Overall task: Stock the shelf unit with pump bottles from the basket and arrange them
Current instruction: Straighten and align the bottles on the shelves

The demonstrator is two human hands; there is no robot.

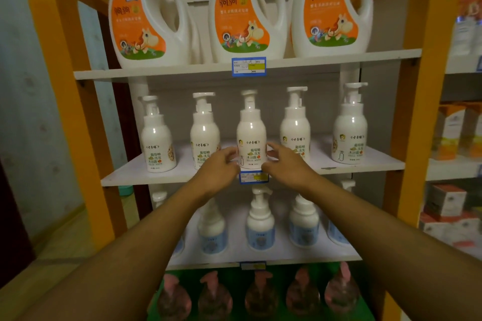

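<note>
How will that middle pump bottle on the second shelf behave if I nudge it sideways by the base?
The middle pump bottle is tall, with a narrow pump head over a wider body, so a low nudge probably slides it, while a high one might tip it. Its glossy white surface looks slippery. The left hand and right hand bracket its lower body, which should steady it.

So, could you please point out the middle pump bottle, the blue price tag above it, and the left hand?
middle pump bottle [251,135]: head view, shoulder
blue price tag [249,66]: head view, centre
left hand [221,167]: head view, back
</note>
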